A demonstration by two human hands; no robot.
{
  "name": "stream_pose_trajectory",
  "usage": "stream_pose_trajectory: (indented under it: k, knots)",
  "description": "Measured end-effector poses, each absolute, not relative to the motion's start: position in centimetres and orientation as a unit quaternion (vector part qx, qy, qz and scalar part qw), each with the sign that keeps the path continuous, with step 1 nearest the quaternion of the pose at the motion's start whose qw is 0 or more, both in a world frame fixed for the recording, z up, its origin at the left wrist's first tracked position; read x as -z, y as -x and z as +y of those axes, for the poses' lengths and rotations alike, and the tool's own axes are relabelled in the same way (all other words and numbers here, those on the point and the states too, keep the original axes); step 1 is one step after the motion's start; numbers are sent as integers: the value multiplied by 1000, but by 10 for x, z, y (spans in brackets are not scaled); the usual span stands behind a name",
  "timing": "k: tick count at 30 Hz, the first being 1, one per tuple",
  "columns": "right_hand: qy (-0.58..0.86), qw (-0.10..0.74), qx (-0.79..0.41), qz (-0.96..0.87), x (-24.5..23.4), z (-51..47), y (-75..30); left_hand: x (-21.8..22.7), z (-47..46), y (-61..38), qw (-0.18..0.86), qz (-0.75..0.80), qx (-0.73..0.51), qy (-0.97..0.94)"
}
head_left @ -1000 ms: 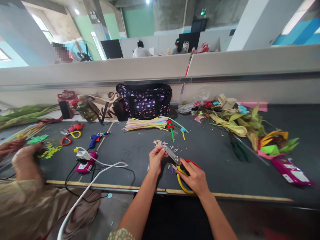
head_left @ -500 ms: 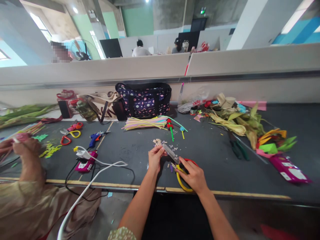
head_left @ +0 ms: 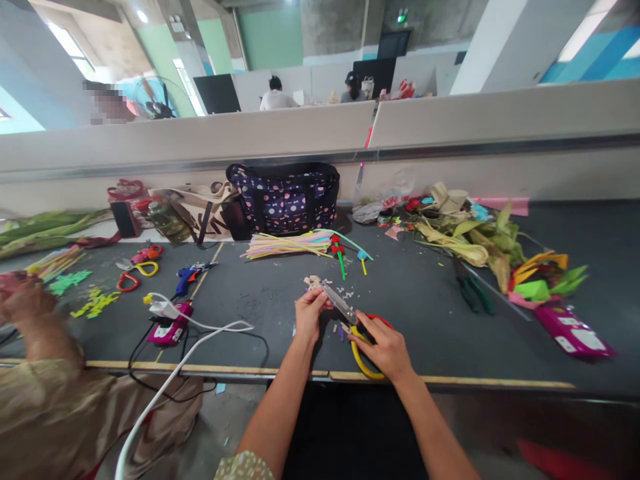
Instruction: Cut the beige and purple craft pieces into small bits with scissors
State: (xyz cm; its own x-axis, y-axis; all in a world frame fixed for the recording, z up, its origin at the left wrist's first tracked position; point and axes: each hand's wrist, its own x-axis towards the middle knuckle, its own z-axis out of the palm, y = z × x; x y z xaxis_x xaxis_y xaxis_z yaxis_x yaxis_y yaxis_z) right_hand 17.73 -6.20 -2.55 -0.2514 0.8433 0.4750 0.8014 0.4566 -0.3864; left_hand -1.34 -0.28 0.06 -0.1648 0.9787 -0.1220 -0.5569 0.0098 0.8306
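Observation:
My right hand [head_left: 383, 347] grips the yellow and red handles of a pair of scissors [head_left: 357, 330]; their silver blades point up and left. My left hand [head_left: 307, 313] pinches a small pale piece [head_left: 315, 283] at the blade tips, too small to name. Small cut scraps [head_left: 345, 293] lie on the dark table [head_left: 440, 333] around both hands.
A bundle of pastel sticks [head_left: 287, 245] and a dotted bag [head_left: 285, 198] lie beyond my hands. Dried leaves [head_left: 475, 243], green pliers [head_left: 473, 293] and a pink package [head_left: 573, 331] sit right. Left are a glue gun [head_left: 190, 273], white cable [head_left: 200, 327], other scissors [head_left: 133, 273] and a co-worker's hand [head_left: 23, 300].
My hands and the scissors stay almost in place. The co-worker's hand at the left has risen off the table and moved further left.

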Motion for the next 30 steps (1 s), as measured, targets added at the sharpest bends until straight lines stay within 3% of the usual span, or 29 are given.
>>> stream_pose_trajectory:
  k: [18,30]
  knots:
    - [519,309,-33,-797,27,-60,-181,-1,-2,14,582,405,-657,-255]
    - [552,352,-46,-755,15,-64,-186,-3,-3,14,602,399,-639,-264]
